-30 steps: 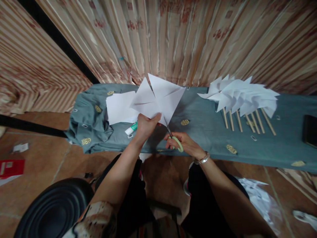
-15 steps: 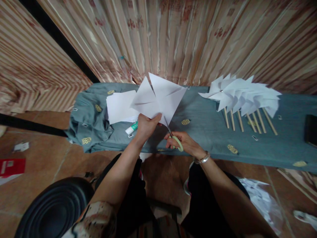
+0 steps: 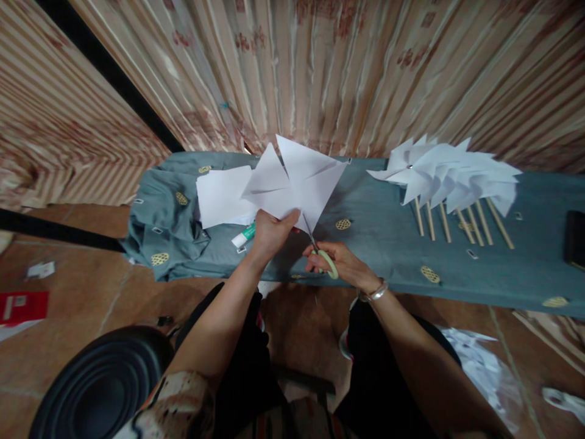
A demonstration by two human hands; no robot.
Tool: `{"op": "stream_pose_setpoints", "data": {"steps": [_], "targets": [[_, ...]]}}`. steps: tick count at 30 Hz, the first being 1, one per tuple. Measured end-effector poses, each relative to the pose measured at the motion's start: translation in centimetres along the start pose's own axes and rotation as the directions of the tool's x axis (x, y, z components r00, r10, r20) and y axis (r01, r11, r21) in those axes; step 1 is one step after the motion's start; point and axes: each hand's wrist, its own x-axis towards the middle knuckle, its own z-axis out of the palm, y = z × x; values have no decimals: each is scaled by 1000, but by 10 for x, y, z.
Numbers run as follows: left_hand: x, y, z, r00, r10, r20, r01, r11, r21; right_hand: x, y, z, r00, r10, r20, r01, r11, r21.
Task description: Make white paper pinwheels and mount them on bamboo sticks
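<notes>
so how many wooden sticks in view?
7 wooden sticks, side by side on the cloth at right, poking out below the white paper pinwheels: three at the left, three in the middle, one at the right end. More may be hidden.

L fingers [image 3: 289, 221] nr curled R fingers [image 3: 312, 262]

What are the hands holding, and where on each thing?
The left hand pinches the slit paper sheet by its near edge; the right hand holds the scissors by their green handles.
</notes>
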Motion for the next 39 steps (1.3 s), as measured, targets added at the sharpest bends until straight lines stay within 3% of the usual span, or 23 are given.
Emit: {"op": "stream_pose_setpoints", "data": {"steps": [39], "targets": [[3, 0, -4, 998, -64, -17, 63, 996, -55, 3, 3, 4, 999, 13, -49, -11, 999, 49]]}}
